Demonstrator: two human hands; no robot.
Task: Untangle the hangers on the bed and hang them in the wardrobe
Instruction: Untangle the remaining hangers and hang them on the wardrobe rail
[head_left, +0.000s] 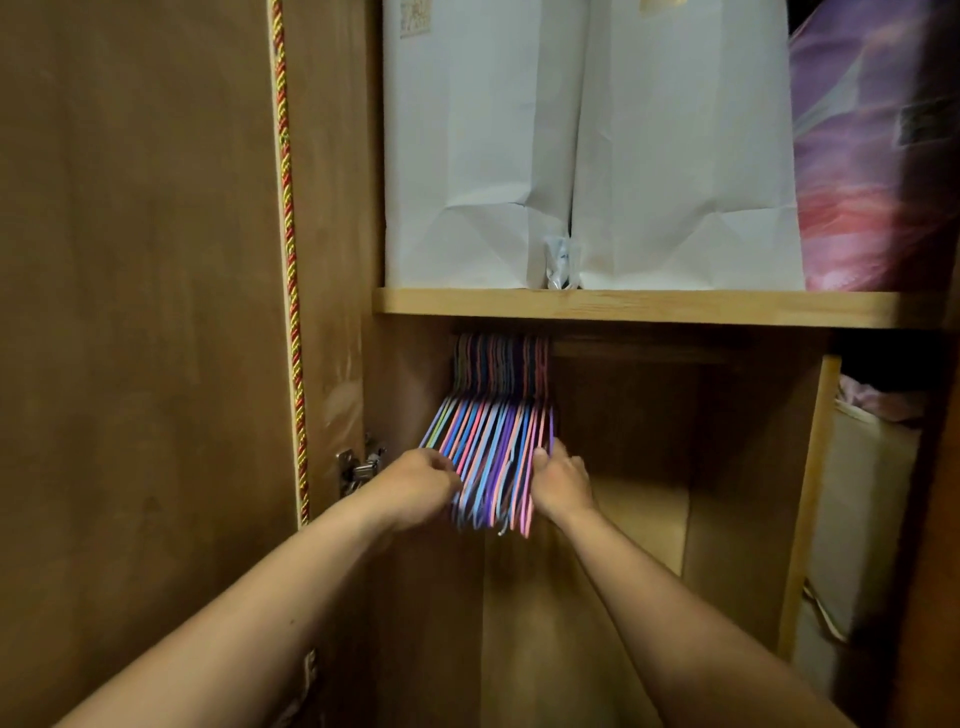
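A tight bunch of several thin hangers (493, 441) in pink, blue and purple hangs from the wardrobe rail (623, 349) just under the wooden shelf, at the left end of the compartment. My left hand (421, 486) grips the left side of the bunch near its lower ends, fingers curled round the outer hangers. My right hand (561, 480) holds the right side, thumb pressed against the outermost hanger. The hooks are dim in the shadow under the shelf.
The wooden shelf (649, 306) carries two white paper bags (587, 145) and a purple-pink bundle (878, 156). The open wardrobe door (135, 312) with a red-gold cord (288, 260) stands on the left. A vertical divider (808, 493) and a beige box (862, 509) lie right.
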